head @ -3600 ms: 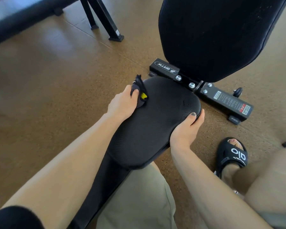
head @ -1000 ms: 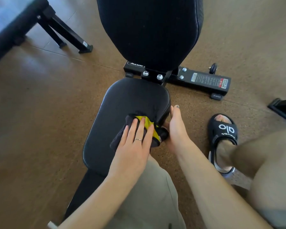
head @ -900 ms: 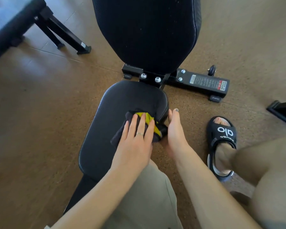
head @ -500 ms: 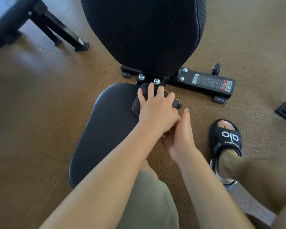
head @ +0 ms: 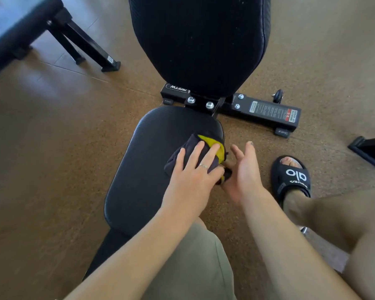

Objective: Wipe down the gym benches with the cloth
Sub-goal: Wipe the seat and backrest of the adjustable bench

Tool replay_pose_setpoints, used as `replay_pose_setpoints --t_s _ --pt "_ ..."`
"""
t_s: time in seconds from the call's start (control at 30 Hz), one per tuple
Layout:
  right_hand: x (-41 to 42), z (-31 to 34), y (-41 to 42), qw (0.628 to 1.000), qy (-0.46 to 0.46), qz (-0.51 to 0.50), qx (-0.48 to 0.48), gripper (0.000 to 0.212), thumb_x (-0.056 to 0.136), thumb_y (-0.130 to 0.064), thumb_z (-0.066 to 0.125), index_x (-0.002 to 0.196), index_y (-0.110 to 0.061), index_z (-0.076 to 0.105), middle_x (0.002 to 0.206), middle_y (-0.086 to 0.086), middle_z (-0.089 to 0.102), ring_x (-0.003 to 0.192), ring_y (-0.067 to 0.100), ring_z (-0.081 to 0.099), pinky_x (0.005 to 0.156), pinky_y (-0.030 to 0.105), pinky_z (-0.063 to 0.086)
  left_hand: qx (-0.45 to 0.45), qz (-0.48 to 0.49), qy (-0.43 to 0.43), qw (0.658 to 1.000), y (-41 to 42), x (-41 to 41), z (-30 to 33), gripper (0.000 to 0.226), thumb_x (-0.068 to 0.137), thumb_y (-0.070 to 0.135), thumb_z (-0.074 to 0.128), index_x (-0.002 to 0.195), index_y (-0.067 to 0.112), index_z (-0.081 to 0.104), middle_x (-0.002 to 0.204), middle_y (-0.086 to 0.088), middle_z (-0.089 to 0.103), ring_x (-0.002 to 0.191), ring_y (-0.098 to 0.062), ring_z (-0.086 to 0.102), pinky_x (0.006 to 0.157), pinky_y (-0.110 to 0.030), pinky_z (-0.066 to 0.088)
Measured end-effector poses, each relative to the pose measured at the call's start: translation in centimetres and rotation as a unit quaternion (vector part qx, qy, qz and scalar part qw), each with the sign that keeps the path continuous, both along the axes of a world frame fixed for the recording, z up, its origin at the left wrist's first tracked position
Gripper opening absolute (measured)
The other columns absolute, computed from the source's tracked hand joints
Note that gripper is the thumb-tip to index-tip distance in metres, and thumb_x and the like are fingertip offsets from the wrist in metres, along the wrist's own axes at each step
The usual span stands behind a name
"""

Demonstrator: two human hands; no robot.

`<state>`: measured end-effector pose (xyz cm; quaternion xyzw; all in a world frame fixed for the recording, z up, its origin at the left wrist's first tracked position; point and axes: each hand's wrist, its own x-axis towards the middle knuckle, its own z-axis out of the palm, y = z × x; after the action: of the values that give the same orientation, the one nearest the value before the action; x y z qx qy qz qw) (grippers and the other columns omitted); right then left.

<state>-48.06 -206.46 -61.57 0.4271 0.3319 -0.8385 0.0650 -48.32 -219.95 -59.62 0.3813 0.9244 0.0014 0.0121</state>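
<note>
Brown speckled gym floor [head: 52, 148], adjustable bench set on it, a second bench [head: 20, 37] at the far left corner of view.

Left hand [head: 193, 180]: fingers straight and spread, pressing flat on the cloth; ring on one finger; thumb side at the seat's right edge. Holds nothing by curl; pressure only.

Right hand [head: 245, 172]: fingers relaxed and extended, palm turned toward the seat's right edge, just beside the cloth's hanging corner. Whether it touches that corner cannot be told.

Cloth [head: 195, 152]: dark with a yellow patch, bunched under the left fingers, lying on the seat pad near its far right corner and spilling a little over the right edge.

Seat pad [head: 143, 169]: black, textured, narrowing toward the person's lap. Backrest pad [head: 199, 44]: black, raised steeply behind the seat, pale specks on its face.

Frame base [head: 266, 111]: black crossbar with bolts, warning label and a small wheel, on the floor beyond the seat.

Black slide sandal [head: 292, 176] on the foot, right of the seat.

Step in hand, as judged: wiping the seat's right side. To do it well, keep the palm flat and the cloth spread, not bunched, run overlapping strokes along the pad, and wrap the cloth over the right edge and seam. The backrest appears unwiped.
</note>
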Motion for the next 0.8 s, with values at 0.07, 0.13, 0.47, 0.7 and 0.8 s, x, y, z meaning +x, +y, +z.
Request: replay_pose_setpoints --t_s 0.07,0.13,0.47,0.7,0.8 --pt "0.5 0.4 -1.1 0.998 -0.016 0.052 0.02 0.066 0.102 -0.07 0.027 0.156 -0.035 0.037 0.157 0.01 0.046 0.139 0.036 0.049 0.11 0.055 0.039 -0.008 0.008 -0.002 1.0 -2.4 1.7 0.2 0.046 0.079 0.009 0.081 0.119 0.027 0.065 0.164 -0.009 0.035 0.153 -0.038 0.027 0.121 -0.062 0.023" --pt "0.5 0.6 -2.4 0.994 -0.043 0.094 0.045 0.074 0.099 -0.074 0.029 0.155 -0.028 0.041 0.152 0.006 0.052 0.139 0.034 0.049 0.112 0.051 0.039 -0.022 0.025 -0.014 0.999 -4.5 3.3 0.4 0.05 0.072 0.012 0.089 0.114 0.028 0.068 0.161 -0.009 0.041 0.151 -0.037 0.032 0.12 -0.058 0.024" --pt "-2.4 2.1 -3.7 0.974 -0.083 0.129 0.165 0.103 0.075 -0.09 0.029 0.161 -0.033 0.026 0.161 0.005 0.042 0.143 0.036 0.045 0.118 0.062 0.034 -0.025 0.069 -0.035 0.997 -7.3 5.5 0.4 0.056 0.068 0.017 0.094 0.116 0.033 0.07 0.155 -0.005 0.049 0.149 -0.034 0.036 0.119 -0.056 0.024" --pt "-3.7 1.5 -3.1 0.964 -0.132 0.158 0.168 0.106 0.067 -0.093 0.022 0.158 -0.038 0.029 0.155 0.004 0.046 0.135 0.038 0.049 0.112 0.064 0.039 -0.006 0.085 -0.026 0.996 -2.6 1.3 0.7 0.042 0.098 0.032 0.064 0.138 0.037 0.052 0.17 0.002 0.02 0.158 -0.03 0.012 0.123 -0.053 -0.001" --pt "-3.6 1.7 -3.3 0.961 -0.122 0.156 0.192 0.088 0.088 -0.083 0.024 0.16 -0.034 0.022 0.157 0.006 0.043 0.138 0.038 0.046 0.114 0.062 0.037 -0.009 0.097 -0.034 0.995 -3.2 1.6 0.6 0.04 0.102 0.036 0.056 0.142 0.039 0.048 0.17 0.004 0.021 0.158 -0.026 0.01 0.124 -0.05 0.0"
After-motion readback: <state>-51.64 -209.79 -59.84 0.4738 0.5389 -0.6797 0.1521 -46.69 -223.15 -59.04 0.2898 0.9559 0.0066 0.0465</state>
